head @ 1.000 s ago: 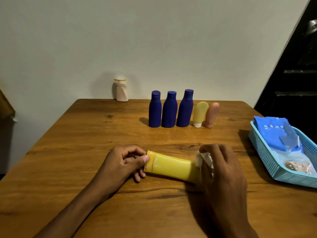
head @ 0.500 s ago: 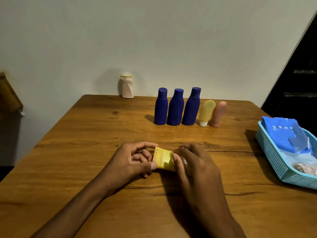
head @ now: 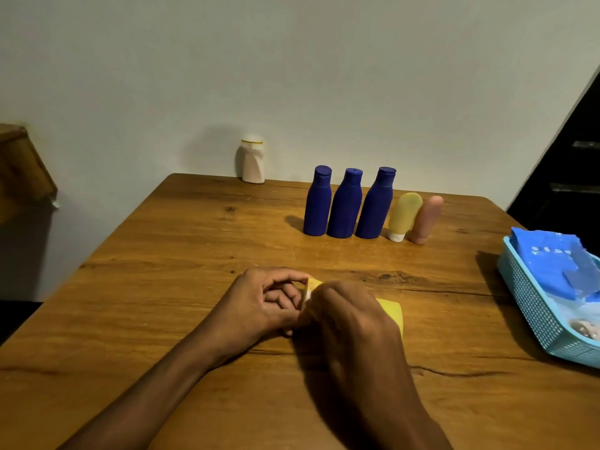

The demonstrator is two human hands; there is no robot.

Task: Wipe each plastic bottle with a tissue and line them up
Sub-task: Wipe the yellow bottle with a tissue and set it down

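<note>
A yellow tube point(head: 391, 311) is held lying on the worktop point(head: 162, 287): its cap end is pinched by the left hand point(head: 259, 303), its middle is wrapped by the right hand point(head: 349, 319) with a tissue point(head: 307, 296).

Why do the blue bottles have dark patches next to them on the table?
In the head view, those are shadows: the blue bottles cast them leftward onto the table, so light comes from the right; the white bottle shadows the wall too.
</note>
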